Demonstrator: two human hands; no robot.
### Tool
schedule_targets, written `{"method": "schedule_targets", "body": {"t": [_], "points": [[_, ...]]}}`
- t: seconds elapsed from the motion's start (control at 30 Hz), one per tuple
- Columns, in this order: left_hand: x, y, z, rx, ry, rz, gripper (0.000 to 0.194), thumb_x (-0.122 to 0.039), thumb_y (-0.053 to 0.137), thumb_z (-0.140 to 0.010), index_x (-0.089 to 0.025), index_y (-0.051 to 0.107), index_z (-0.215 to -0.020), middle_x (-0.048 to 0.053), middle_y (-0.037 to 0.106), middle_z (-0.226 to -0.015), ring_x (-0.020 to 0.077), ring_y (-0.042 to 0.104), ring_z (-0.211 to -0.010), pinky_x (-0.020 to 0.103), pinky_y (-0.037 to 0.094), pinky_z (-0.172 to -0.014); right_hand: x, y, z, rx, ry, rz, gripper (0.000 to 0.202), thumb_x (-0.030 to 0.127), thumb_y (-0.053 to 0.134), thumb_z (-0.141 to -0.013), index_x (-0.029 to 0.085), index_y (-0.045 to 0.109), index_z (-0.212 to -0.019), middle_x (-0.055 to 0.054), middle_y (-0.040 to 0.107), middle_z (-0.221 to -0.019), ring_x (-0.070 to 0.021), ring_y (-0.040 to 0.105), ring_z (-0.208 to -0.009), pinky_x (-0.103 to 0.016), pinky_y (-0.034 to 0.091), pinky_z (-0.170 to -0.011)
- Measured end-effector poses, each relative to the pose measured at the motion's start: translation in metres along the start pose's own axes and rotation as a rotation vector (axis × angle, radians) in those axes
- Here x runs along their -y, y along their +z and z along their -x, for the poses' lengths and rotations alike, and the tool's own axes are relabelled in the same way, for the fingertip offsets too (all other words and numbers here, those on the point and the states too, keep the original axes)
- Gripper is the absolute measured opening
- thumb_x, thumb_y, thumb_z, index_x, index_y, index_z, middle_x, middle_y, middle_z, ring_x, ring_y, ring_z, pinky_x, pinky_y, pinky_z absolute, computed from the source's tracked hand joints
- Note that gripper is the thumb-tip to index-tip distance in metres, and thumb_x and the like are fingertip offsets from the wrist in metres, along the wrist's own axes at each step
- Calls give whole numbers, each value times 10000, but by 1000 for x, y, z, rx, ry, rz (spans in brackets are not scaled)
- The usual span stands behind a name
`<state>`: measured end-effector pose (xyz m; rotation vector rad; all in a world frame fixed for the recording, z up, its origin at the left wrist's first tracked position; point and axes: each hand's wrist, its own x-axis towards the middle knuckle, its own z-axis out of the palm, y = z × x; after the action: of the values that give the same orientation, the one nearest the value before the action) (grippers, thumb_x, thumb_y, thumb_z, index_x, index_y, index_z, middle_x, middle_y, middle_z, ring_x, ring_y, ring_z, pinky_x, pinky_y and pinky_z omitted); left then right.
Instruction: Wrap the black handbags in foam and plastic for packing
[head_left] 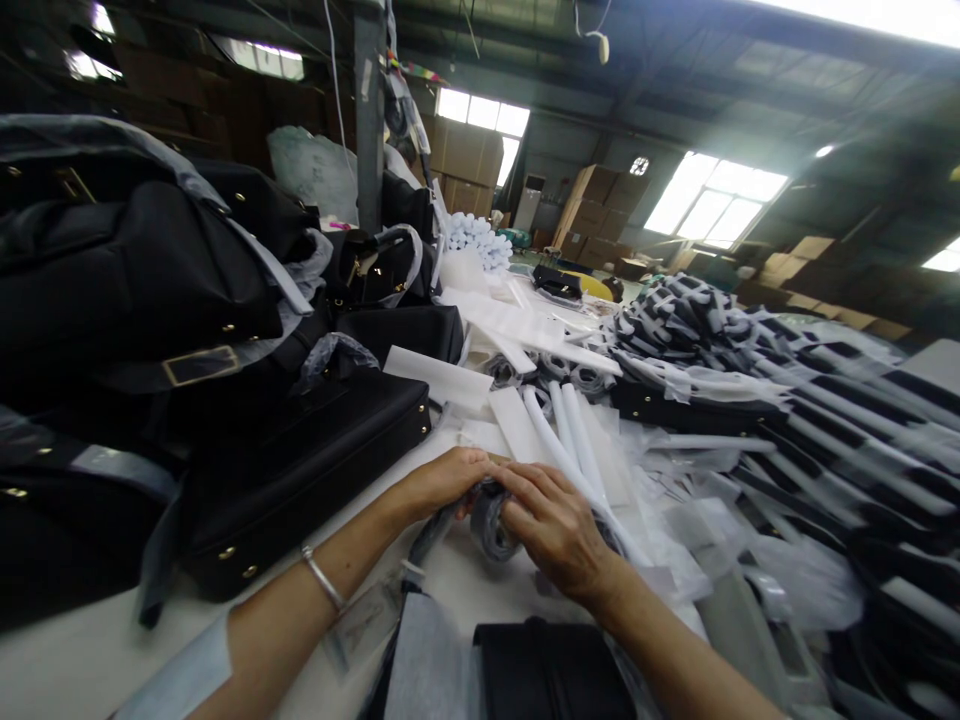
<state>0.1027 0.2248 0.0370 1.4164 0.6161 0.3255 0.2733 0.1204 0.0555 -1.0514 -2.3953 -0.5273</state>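
Observation:
A dark strap in clear plastic film, wound into a roll, is between my two hands above the table. My left hand comes in from the left with its fingers closed on the strap, the fingertips partly hidden behind the roll. My right hand is curled over the roll from the right, and the two hands touch at the top. A loose length of wrapped strap runs down from the roll. Nearest me lies a black bag, with a grey sheet-like piece beside it.
Black bags are piled along the left. White foam tubes, flat white strips and rolled straps lie ahead. Plastic-wrapped black straps or handles heap up on the right, near a grey plastic bin.

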Motion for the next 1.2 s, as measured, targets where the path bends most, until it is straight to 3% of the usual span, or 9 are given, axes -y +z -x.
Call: {"method": "schedule_targets", "body": {"t": [0.1,0.27,0.43,0.57,0.73,1.07,1.2], "points": [[6,1,-4,-41,-1,-21,343,-487,533,-856,-169,573,-734,-39,513,-522,101,413,-403,238,317,-430,0,1,1,-18,-3,5,191,142,475,-968,187,641,-884,-102,679,-1194,-236,594,-1083,-404,506,-882],[12,-4,-9,-111,19,-15,243,-391,640,-788,-172,612,-687,-4,609,-679,155,557,-697,252,428,-661,2,-1,-4,-14,-34,7,232,169,445,-987,179,625,-841,-105,699,-1099,-226,602,-1012,-374,507,-829],[16,-2,-13,-116,-31,111,251,-373,696,-677,-168,551,-672,-42,515,-581,108,457,-543,247,378,-559,7,1,-6,-43,-18,33,235,148,446,-981,186,613,-820,-101,690,-1127,-221,589,-987,-367,490,-815],[13,-4,-12,-102,-43,235,331,-367,754,-551,-157,523,-661,-27,532,-619,96,478,-554,248,402,-582,10,2,-5,-52,-17,-6,226,137,444,-978,188,613,-837,-87,688,-1072,-217,587,-988,-364,479,-813],[6,-4,-4,-82,-105,265,379,-390,802,-528,-145,545,-662,-28,538,-590,81,463,-504,225,369,-514,12,2,-5,-62,-28,-20,224,151,444,-985,185,605,-833,-78,703,-1016,-215,599,-961,-356,489,-813],[19,3,-16,-305,-113,150,318,-342,733,-525,-175,480,-623,-81,450,-524,84,403,-511,222,278,-509,1,8,-4,-102,2,-72,237,111,438,-987,122,576,-1179,-108,721,-1053,-198,666,-953,-330,536,-844],[20,3,-17,-322,-122,130,274,-349,673,-522,-170,504,-643,-61,487,-545,99,423,-529,236,294,-532,-2,20,-2,-88,2,-95,191,130,478,-980,137,606,-1121,-97,720,-1069,-206,665,-960,-336,536,-850]]}}
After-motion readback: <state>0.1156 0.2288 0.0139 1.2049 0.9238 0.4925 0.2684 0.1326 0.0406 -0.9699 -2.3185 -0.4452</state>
